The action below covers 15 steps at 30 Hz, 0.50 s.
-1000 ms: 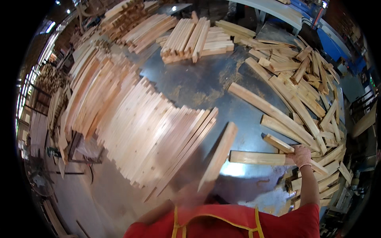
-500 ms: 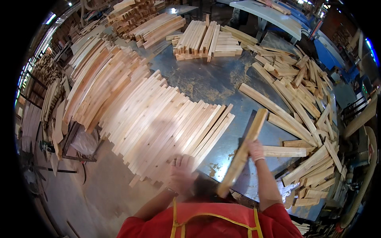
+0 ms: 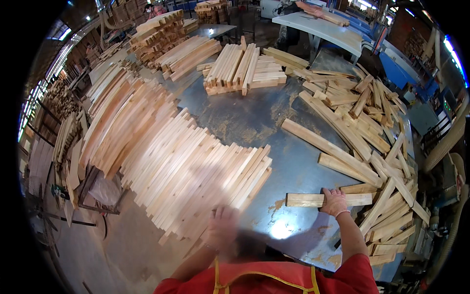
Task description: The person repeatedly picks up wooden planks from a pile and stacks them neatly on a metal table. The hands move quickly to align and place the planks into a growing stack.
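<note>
My right hand [image 3: 335, 203] is closed over the middle of a straight, pale wooden plank [image 3: 304, 200] lying on the grey metal table [image 3: 293, 171]. My left hand [image 3: 223, 226] is blurred by the near side of a broad row of light wooden strips [image 3: 176, 171]; I cannot tell whether it grips any. Rightward spreads a jumbled heap of yellowish wooden offcuts [image 3: 391, 223]; farther off sits a neat stack of squared timber pieces [image 3: 230, 66].

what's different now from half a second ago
The right hand has let go of the slanted plank, moved rightward and is now on a short wooden board. Where the plank went is unclear, possibly onto the right edge of the plank row. The blurred left hand stays at the row's near edge; the far plank stack is unchanged.
</note>
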Each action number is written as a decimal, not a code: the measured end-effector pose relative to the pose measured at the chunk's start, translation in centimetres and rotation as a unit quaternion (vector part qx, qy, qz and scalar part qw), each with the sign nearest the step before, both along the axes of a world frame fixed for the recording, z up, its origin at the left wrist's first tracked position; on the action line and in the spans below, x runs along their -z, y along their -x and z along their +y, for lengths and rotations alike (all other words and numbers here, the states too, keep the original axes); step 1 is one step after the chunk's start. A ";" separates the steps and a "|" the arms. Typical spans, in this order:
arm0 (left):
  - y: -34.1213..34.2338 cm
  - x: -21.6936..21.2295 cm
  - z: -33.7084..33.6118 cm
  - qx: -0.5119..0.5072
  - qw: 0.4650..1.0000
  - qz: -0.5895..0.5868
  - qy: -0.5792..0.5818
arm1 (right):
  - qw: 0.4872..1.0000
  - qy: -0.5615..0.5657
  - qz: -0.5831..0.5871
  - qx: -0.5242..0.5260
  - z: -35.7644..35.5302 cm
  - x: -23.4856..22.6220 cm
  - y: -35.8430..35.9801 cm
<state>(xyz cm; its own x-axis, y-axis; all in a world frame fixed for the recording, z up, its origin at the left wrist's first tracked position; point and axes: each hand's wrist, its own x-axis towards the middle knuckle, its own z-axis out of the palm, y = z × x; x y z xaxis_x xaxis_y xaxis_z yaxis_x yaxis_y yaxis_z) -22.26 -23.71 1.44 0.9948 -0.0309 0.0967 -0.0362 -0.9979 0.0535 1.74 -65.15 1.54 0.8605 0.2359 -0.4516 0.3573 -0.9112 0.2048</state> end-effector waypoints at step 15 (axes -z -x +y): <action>-7.2 -2.0 -1.5 -0.114 0.990 0.008 0.089 | 0.792 -0.486 -0.025 0.369 -6.9 1.9 -12.3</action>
